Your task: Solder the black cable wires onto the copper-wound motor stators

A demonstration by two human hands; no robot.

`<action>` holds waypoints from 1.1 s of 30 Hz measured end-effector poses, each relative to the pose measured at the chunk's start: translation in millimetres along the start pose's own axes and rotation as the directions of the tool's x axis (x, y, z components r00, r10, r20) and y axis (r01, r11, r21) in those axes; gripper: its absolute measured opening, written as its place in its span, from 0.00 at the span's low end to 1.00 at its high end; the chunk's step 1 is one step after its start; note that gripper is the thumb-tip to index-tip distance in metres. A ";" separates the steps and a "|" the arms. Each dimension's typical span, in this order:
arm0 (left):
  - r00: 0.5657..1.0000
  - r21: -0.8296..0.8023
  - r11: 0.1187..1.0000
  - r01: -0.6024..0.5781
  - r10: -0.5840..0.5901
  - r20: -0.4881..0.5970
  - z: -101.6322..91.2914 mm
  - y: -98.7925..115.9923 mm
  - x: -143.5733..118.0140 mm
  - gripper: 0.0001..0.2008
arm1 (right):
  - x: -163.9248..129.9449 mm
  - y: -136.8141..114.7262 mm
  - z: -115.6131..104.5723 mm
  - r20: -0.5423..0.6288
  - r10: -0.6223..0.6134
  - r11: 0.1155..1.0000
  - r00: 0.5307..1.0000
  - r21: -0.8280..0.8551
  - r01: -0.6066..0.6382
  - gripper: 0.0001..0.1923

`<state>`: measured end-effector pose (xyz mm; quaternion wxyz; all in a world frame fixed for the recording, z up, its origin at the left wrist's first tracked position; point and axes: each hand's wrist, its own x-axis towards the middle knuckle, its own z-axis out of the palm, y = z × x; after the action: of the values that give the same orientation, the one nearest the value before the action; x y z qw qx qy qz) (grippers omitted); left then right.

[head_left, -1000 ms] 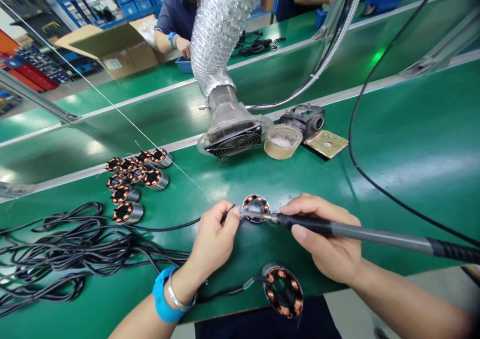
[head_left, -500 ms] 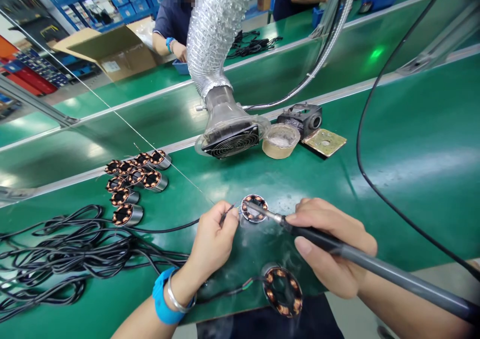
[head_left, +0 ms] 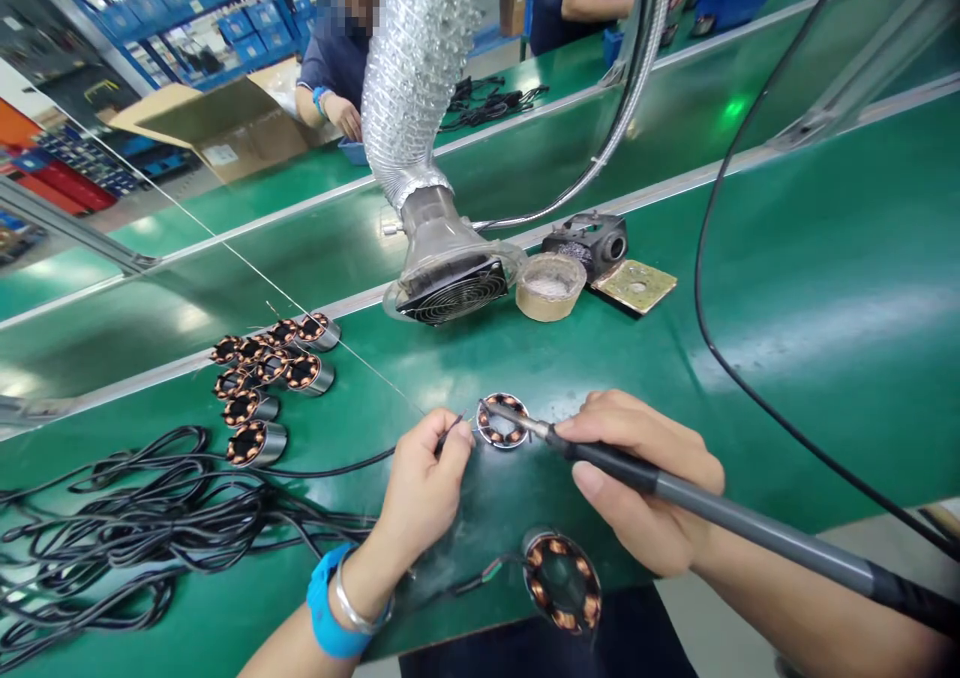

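Note:
My right hand (head_left: 645, 478) is closed round the handle of a soldering iron (head_left: 615, 461). The iron's tip lies over the left rim of a motor stator (head_left: 502, 438), a metal ring with copper coils inside. Pinched in my left hand (head_left: 427, 478) is the end of a black cable (head_left: 352, 464), just left of that stator. A thin pale solder wire (head_left: 360, 360) slants down from the upper left to my left fingers; I cannot tell if they grip it too. Nearer me lies a second stator (head_left: 534, 590) with a cable joined to its coloured wires.
Several stators (head_left: 259, 443) stand in a group at the left, behind a heap of black cables (head_left: 180, 508). A fume extractor (head_left: 450, 278) hangs above the bench. Behind are a round tub (head_left: 551, 303), an iron stand (head_left: 600, 243) and a sponge plate (head_left: 636, 286). Two co-workers sit across.
The whole view has shifted slightly. Both hands keep their grips, and the iron's tip stays at the stator's left side. The smoke looks thinner.

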<state>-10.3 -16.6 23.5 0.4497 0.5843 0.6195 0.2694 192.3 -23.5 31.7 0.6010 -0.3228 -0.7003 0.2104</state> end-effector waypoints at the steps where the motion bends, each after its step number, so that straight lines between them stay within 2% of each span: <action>1: 1.000 0.000 1.000 0.006 -0.006 -0.001 -0.1 -0.2 -0.1 0.20 | -0.3 0.9 -0.2 -0.006 -0.004 1.000 1.000 -0.002 0.004 0.14; 7: 1.000 -0.018 1.000 0.001 -0.001 0.001 -0.1 -2.4 0.4 0.20 | -0.3 12.2 -7.8 -0.012 -0.030 0.998 0.999 -0.063 0.029 0.14; 15: 0.999 -0.008 0.999 -0.040 0.040 0.002 -0.7 -7.4 2.6 0.21 | 10.1 30.5 -37.4 -0.005 -0.062 0.975 0.998 -0.215 0.060 0.12; 23: 0.996 -0.029 0.996 -0.083 0.084 0.031 -1.7 -17.7 3.8 0.21 | 16.9 71.9 -54.6 -0.121 -0.116 0.908 0.986 -0.415 0.056 0.14; 27: 0.998 -0.092 0.995 -0.027 0.031 0.046 -1.9 -19.3 4.3 0.21 | 12.6 91.7 -54.8 -0.069 -0.022 0.858 0.997 -0.514 -0.016 0.14; 31: 0.995 -0.210 0.976 0.056 -0.036 0.096 -4.8 -15.4 5.0 0.24 | 5.3 81.8 -47.2 -0.067 0.010 0.881 0.998 -0.471 -0.041 0.16; 33: 0.991 -0.286 0.955 0.084 -0.050 0.126 -7.8 -14.0 6.5 0.25 | 4.8 67.6 -36.2 0.019 -0.036 0.921 0.999 -0.387 0.041 0.16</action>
<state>-23.2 -11.3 13.5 0.5750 0.5054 0.5652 0.3073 240.8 24.0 -4.2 0.5255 -0.4201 -0.7376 0.0581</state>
